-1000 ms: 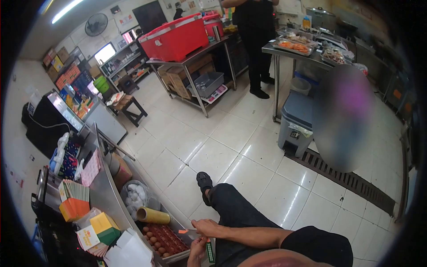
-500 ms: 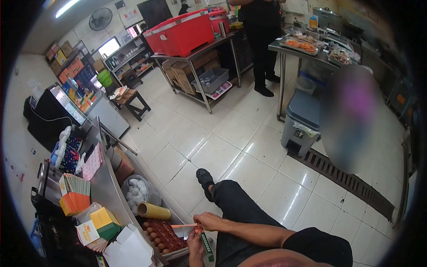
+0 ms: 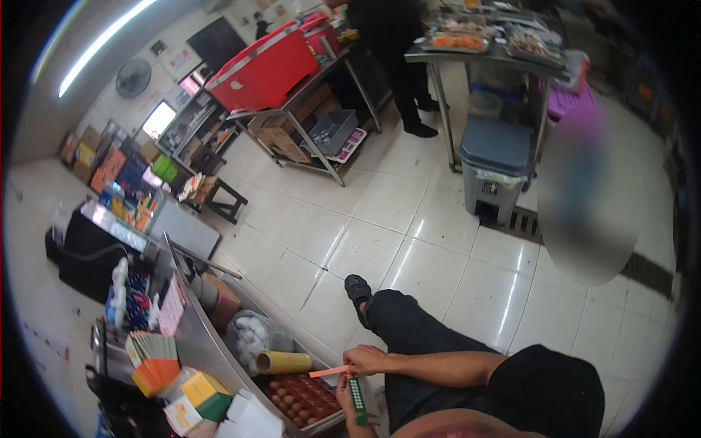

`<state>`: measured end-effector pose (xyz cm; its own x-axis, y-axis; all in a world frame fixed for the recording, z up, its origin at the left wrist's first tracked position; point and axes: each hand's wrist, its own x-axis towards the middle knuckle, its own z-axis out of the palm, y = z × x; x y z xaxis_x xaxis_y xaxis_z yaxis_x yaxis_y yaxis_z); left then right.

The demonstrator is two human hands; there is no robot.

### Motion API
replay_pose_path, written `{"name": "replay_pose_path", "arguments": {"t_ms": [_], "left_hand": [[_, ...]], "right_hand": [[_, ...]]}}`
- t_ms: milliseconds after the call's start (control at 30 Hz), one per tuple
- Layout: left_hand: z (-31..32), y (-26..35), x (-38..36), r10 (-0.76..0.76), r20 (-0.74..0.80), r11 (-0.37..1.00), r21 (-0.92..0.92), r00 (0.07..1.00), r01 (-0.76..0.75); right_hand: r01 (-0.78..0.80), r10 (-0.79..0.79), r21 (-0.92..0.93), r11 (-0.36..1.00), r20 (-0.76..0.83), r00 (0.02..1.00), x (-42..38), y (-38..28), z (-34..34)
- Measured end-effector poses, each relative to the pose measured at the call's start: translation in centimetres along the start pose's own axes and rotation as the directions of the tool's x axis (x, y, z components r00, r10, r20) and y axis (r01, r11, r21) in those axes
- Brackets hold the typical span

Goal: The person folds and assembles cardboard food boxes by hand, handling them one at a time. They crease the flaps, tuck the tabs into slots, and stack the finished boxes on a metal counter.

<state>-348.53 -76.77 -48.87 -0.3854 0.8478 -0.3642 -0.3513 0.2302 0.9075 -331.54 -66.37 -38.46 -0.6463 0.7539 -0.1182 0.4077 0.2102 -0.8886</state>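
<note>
Over my lap, both hands hold a small paper carton with a green, white-dotted panel (image 3: 356,401) and an orange flap (image 3: 328,372). My right hand (image 3: 366,360) pinches it from above, where the orange flap sticks out to the left. Just below, my left hand (image 3: 344,394) is closed on the carton's left side, its fingers partly hidden. Beside my hands, an egg tray (image 3: 303,398) sits on a shelf under the counter, with a yellow roll (image 3: 283,362) above it. Stacked orange-and-white cartons (image 3: 155,365) and green-and-yellow ones (image 3: 203,398) are on the counter.
A metal counter (image 3: 212,336) runs along my left. Ahead are a red cooler box (image 3: 263,69) on a steel table, a standing person in black (image 3: 398,66), and a grey bin (image 3: 496,157) by a food table. A floor drain (image 3: 526,223) lies to the right.
My view has swung right and tilted, so the room is shifted in frame. Both hands stay on the carton; the orange flap now slants lower to the left.
</note>
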Motion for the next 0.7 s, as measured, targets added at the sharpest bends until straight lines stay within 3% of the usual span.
{"name": "replay_pose_path", "arguments": {"t_ms": [167, 267, 300, 400, 533, 633, 700], "left_hand": [[4.4, 4.9, -2.9, -0.042, 0.051, 0.995, -0.087, 0.998, 0.047], [3.9, 5.6, -3.0, -0.028, 0.146, 0.999, -0.022, 0.989, 0.031], [4.0, 5.9, -3.3, -0.023, 0.175, 1.000, -0.008, 0.984, 0.025], [6.4, 7.4, -5.1, 0.048, 0.056, 0.995, 0.089, 0.997, -0.053], [4.9, 4.9, -3.2, 0.051, 0.041, 0.998, -0.049, 0.998, -0.049], [4.9, 5.7, -3.8, 0.010, 0.056, 0.999, -0.054, 0.998, -0.007], [6.0, 6.3, -4.3, 0.012, 0.025, 0.994, -0.112, 1.000, -0.009]], "right_hand": [[0.033, -0.027, 0.105, 0.994, -0.054, 0.998, 0.0, -0.6, -0.7], [-0.028, 0.019, 0.257, 0.966, 0.040, 0.999, 0.1, -0.5, -1.6], [-0.016, 0.024, 0.324, 0.946, -0.020, 1.000, 0.2, 0.1, -1.4], [0.054, -0.040, 0.225, 0.973, -0.064, 0.997, -0.1, 0.3, -1.7], [0.028, -0.002, 0.292, 0.956, -0.091, 0.996, -0.7, -0.5, -2.4], [0.060, -0.042, 0.277, 0.959, -0.072, 0.997, -1.0, -0.6, -2.9], [0.028, -0.029, 0.264, 0.964, -0.002, 1.000, -1.0, -0.6, -3.2]]}}
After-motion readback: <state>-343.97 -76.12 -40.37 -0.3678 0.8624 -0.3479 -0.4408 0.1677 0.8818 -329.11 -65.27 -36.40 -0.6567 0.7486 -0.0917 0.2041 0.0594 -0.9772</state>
